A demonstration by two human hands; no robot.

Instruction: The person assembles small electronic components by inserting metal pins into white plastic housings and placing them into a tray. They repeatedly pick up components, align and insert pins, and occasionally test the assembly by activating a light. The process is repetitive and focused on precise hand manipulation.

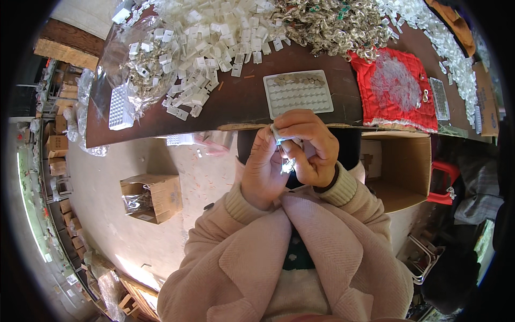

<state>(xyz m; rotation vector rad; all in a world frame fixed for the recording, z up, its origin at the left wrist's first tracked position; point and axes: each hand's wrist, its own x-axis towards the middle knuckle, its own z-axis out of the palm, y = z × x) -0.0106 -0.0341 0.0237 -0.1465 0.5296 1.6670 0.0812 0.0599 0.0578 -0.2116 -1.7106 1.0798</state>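
Note:
Just in front of the table's near edge, my hands meet with fingertips together. My left hand [263,169] is closed, its thumb and fingers pinching a small whitish piece [277,134]. From the other side my right hand [314,147] grips that piece too, its fingers curled. Below it, between the hands, a small shiny piece [288,165] glints brightly; glare hides its exact kind. A white plastic tray [298,102] with rows of small pockets lies just beyond my fingers, with small metallic pieces along its far rows.
Heaps of clear plastic holders [230,32] and shiny metal rings [343,27] cover the table's far side. A red cloth [370,104] bearing thin clear strands lies right. Stacked white trays [121,110] stand left. Cardboard boxes [165,196] and a red stool [444,180] are below.

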